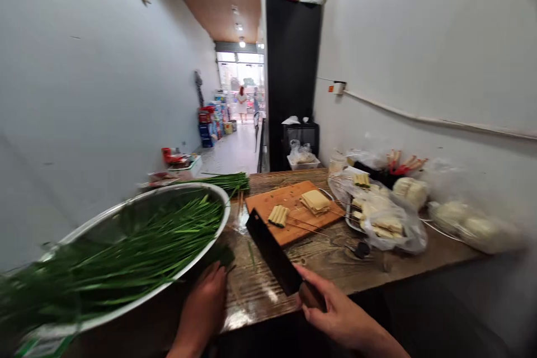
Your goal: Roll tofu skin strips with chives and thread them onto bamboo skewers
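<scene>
My right hand [331, 307] is closed around the wooden handle of a cleaver [272, 251], its dark blade pointing up and left above the table. Beside the rim of a big metal basin [226, 215], my left hand [205, 302] is curled in shadow on a dark green bunch of garlic chives [224, 257]; its fingers are partly hidden and blurred. Long chives [159, 240] fill the basin. Past the blade, a wooden cutting board [268, 196] holds a skewered tofu-skin roll with green filling [278, 216] and a stack of tofu-skin sheets [315, 201].
A tray [354, 225] of pale rolls under plastic stands right of the board, near bagged white food [474, 221]. More chives [230, 180] lie behind the basin. White walls flank the wooden table [251, 285]. A person [242, 102] stands by the distant doorway.
</scene>
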The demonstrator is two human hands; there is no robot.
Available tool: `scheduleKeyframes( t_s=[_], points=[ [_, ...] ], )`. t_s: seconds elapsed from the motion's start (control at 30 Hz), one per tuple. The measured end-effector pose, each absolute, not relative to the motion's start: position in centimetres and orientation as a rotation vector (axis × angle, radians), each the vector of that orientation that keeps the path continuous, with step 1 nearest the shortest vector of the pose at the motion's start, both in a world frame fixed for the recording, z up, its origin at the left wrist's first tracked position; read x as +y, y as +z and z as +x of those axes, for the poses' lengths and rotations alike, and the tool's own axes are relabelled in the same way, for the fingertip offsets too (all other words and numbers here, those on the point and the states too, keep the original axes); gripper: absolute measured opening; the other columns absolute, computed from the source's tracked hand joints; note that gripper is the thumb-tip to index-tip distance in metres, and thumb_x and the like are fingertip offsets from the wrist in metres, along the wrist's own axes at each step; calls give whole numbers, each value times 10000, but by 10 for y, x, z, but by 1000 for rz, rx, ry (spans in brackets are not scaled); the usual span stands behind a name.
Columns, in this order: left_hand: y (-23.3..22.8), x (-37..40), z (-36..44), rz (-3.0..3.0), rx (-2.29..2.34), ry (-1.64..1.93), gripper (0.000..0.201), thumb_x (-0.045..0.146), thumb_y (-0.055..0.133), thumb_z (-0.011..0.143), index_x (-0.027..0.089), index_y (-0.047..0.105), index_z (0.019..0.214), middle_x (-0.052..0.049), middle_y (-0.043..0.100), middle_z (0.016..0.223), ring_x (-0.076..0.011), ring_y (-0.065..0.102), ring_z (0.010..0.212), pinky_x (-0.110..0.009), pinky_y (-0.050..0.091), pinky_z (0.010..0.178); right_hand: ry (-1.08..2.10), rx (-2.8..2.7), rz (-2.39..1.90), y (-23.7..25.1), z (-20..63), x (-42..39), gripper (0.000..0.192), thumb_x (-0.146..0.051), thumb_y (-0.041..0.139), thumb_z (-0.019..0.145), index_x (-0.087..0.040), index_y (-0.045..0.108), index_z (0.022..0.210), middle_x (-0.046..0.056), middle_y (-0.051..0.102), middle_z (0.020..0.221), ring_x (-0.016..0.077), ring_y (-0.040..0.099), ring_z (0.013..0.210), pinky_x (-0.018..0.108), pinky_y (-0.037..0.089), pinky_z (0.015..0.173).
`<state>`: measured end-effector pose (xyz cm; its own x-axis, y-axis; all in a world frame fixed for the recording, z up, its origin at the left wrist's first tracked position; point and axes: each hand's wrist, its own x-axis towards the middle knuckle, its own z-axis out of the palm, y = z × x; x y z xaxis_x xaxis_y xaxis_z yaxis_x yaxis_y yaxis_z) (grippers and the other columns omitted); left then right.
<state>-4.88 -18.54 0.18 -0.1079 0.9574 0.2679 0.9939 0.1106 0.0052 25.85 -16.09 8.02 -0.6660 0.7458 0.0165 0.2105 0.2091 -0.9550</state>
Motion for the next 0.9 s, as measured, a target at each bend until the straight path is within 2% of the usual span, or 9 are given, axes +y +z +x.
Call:
scheduleKeyframes(
  t_s=[0.07, 0.1, 0.23, 0.37, 0.5, 0.6, 0.7, 0.9],
  points=[
    [-7, -183, -58, -1983, -2082, -256, 363, 123, 385, 782, 179, 643, 1032, -90, 605, 1189, -223, 508, 1171, -346, 418, 1004, 1319, -2093, -950, 83, 273, -171, 709, -136, 495, 681, -211, 374, 1375, 88, 515, 1257, 225, 415, 1204, 360, 302, 1024],
    [-11, -180, -61, -1996, -2034, -257, 354, 140, 401, 766, 197, 652, 1009, -78, 622, 1164, -230, 517, 1159, -359, 419, 1004, 1256, -2123, -991, 82, 282, -177, 699, -134, 495, 677, -234, 399, 1362, 86, 507, 1265, 229, 420, 1196, 365, 307, 1018],
    [-8, -160, -50, -2137, -1833, -292, 321, 190, 448, 739, 199, 666, 975, -65, 647, 1116, -243, 546, 1116, -377, 435, 981, 1124, -2120, -1039, 72, 317, -201, 588, -211, 515, 744, -303, 453, 1322, 66, 576, 1007, 186, 534, 910, 327, 425, 845],
    [14, -131, 4, -2244, -1751, -352, 331, 208, 419, 839, 181, 602, 1113, -68, 583, 1219, -224, 479, 1194, -366, 407, 1001, 1062, -2059, -1019, 48, 339, -214, 543, -279, 510, 802, -330, 419, 1336, 26, 483, 806, 142, 490, 726, 275, 420, 681],
    [28, -102, 45, -2288, -1776, -195, 336, 152, 424, 854, 119, 570, 1154, -123, 576, 1212, -235, 505, 1159, -382, 410, 990, 1025, -1999, -1119, 19, 352, -211, 587, -225, 524, 798, -377, 373, 1345, 13, 443, 800, 137, 478, 720, 269, 406, 675],
    [25, -92, 51, -2229, -1814, -147, 361, 101, 404, 851, 98, 549, 1181, -146, 558, 1230, -236, 534, 1121, -383, 438, 955, 969, -1944, -1174, 10, 359, -207, 596, -156, 466, 799, -382, 374, 1343, 15, 450, 803, 138, 483, 724, 277, 417, 702],
    [16, -87, 42, -2212, -1770, -191, 399, 89, 387, 855, 113, 518, 1232, -143, 483, 1318, -240, 467, 1206, -394, 401, 1005, 926, -1922, -1201, 11, 360, -204, 642, -106, 451, 756, -374, 397, 1336, 14, 465, 802, 141, 494, 726, 283, 424, 696],
    [12, -75, 21, -2324, -1719, -107, 397, 150, 382, 885, 82, 499, 1259, -139, 487, 1312, -240, 415, 1249, -367, 368, 1045, 834, -1871, -1080, 27, 347, -201, 711, -61, 445, 683, -342, 413, 1336, 5, 466, 788, 125, 489, 696, 258, 418, 640]
  ],
)
